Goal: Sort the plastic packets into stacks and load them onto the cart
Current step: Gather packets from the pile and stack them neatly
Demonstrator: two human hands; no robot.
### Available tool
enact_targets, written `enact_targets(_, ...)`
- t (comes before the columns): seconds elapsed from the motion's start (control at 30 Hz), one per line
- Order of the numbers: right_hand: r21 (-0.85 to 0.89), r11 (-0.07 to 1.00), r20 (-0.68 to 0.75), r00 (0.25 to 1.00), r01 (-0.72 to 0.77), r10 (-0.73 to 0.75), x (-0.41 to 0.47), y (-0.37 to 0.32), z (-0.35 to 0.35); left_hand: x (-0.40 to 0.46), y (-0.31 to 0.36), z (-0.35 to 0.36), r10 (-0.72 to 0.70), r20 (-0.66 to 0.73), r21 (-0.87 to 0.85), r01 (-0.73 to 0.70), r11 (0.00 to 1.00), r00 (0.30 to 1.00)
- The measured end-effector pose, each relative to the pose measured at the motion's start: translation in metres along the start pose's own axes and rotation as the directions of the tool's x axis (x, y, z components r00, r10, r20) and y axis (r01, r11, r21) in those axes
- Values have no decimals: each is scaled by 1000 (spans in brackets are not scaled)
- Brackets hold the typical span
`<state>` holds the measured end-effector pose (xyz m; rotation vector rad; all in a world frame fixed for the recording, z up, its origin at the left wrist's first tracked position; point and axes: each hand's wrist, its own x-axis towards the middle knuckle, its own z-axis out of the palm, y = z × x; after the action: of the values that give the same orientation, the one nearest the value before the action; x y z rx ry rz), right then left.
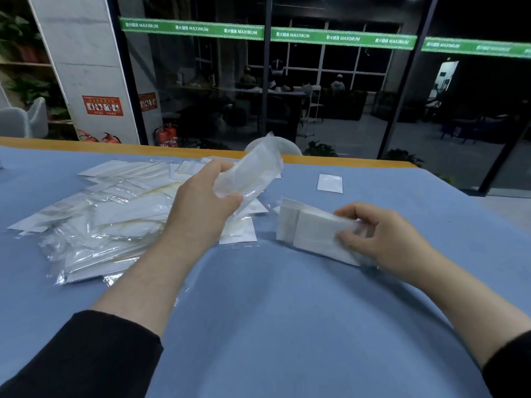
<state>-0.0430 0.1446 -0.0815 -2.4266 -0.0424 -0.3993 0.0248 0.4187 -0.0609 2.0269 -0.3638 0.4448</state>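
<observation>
Head view: left hand [201,193] grips a curled packet [250,173] lifted off the pile [109,214], likely to add it to the stack [313,231] that right hand [382,239] pinches square on the table [273,311].

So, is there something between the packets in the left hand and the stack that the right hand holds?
Nothing visible. The left hand holds its packets up in the air, and only bare blue table lies between them and the stack in the right hand.
</observation>
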Motion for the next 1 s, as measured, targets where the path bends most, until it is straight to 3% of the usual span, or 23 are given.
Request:
enact_targets(0.17, 136, 979, -55, 988, 152, -146, -11, -6, -12, 1, 1, 3, -12, 80, -73, 18, 997, 997)
enact_targets(0.27, 165, 967, -11, 981, 192, -193, -13, -9, -9, -4, 8, 6, 48, 258, -139, -12, 990, 965)
enact_targets(0.37, 149, 960, -82, 970, 239, -229, -9, -7, 5, -10, 14, 13, 97, 433, -123, -48, 991, 896)
enact_targets(0.47, 229, 958, -127, 981, 170, -144, -3, -1, 13, -15, 16, 19, 67, 524, -69, -36, 997, 849)
enact_targets(0.57, 287, 955, 1, 997, 78, -82, -4, 2, 13, -19, 20, 22, 16, 560, -29, 0, 1000, 828)
enact_targets(0.67, 298, 951, 9, 996, 77, -84, -6, -2, 13, -21, 22, 26, -28, 524, -33, 53, 998, 851)
enact_targets(0.77, 277, 955, -75, 993, 109, -92, -7, -2, 15, -22, 23, 28, -132, 278, -126, 172, 977, 951)
enact_targets(0.83, 287, 950, -99, 990, 128, -103, -6, 1, 17, -20, 21, 31, -173, 164, -195, 203, 959, 971)
enact_targets(1.0, 235, 958, -56, 986, 165, -156, -5, -1, 22, -27, 22, 55, -38, 131, -99, 52, 994, 991)
